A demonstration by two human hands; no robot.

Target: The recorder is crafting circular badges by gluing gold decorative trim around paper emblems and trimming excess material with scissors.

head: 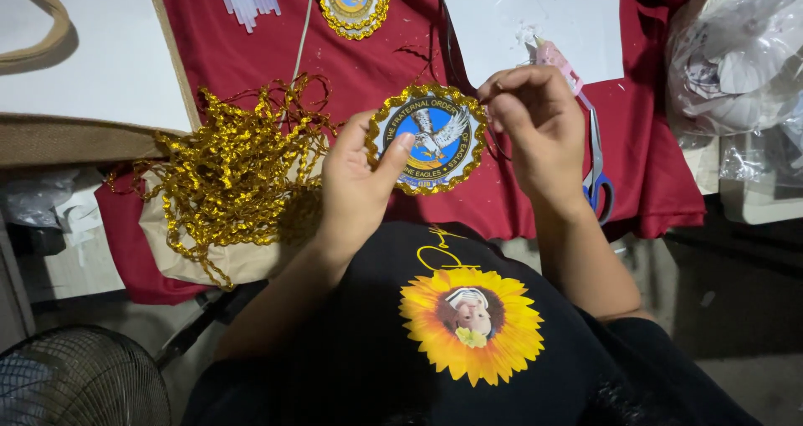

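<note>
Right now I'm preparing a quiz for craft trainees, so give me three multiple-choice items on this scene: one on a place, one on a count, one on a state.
1. Where does the pile of gold trim lie?
A. left of the left hand
B. on the scissors
C. inside the plastic bag

2. How many round gold-edged badges show in full?
A. one
B. two
C. four

3. How is the round badge held?
A. flat on the red cloth, untouched
B. between both hands, above the cloth
C. pinned under the scissors

Answers:
1 A: the trim sits on the red cloth beside the left hand.
2 B: one is in the hands, a second badge lies at the top.
3 B: the left thumb presses its face while the right hand pinches its edge; the scissors lie apart, to the right.
</note>
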